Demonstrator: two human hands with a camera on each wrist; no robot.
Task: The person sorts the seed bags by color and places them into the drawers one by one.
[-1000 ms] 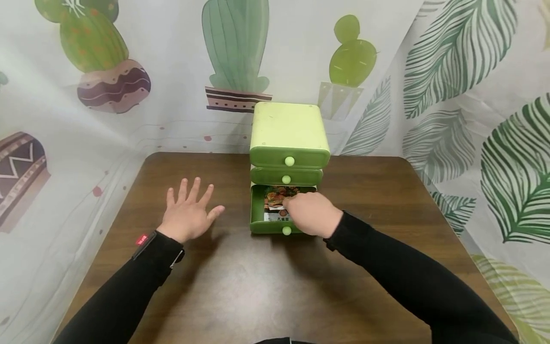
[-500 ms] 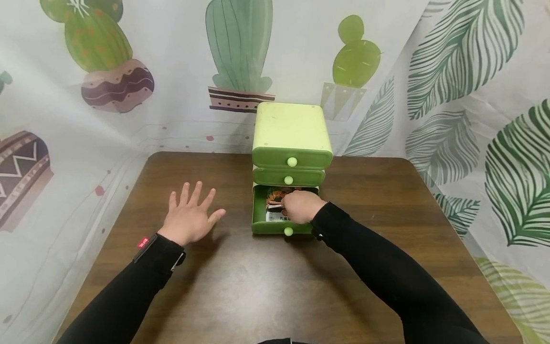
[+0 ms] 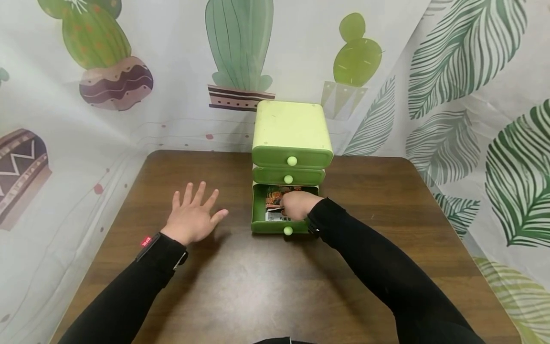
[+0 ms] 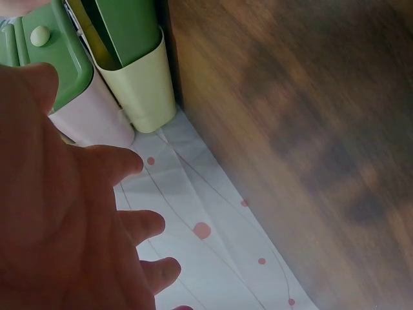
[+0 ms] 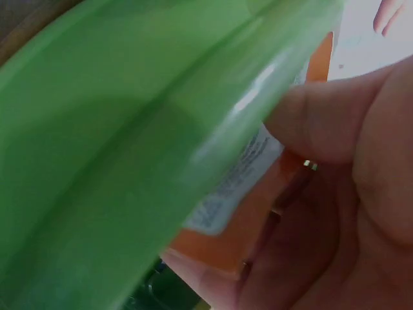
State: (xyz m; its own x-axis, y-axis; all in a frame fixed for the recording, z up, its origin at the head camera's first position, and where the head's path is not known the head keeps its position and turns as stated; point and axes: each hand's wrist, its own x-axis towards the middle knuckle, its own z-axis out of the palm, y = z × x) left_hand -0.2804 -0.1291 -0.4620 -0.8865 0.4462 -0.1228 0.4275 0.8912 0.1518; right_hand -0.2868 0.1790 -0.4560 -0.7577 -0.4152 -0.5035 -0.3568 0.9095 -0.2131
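In the head view a small green chest (image 3: 292,126) has its bottom drawer (image 3: 259,205) pulled out. A printed seed packet (image 3: 275,200) with a flower picture and a white label lies in it. My right hand (image 3: 299,204) is over the drawer and pinches the packet's right side. The right wrist view shows the packet's orange and white back (image 5: 222,242) between my thumb and fingers (image 5: 310,119), partly hidden by the drawer wall (image 5: 148,142). To the left, my left hand (image 3: 192,217) is held above the table with its fingers spread, holding nothing.
The two upper drawers (image 3: 275,176) are pushed in further than the bottom one, each with a round knob. The chest stands near the back edge of a brown wooden table (image 3: 240,286). A printed cloth (image 3: 172,57) with cacti and leaves hangs behind and beside it.
My right hand has moved slightly left and further in over the bottom drawer, its wrist now nearer the drawer front. My left hand has drifted a little right, fingers still spread.
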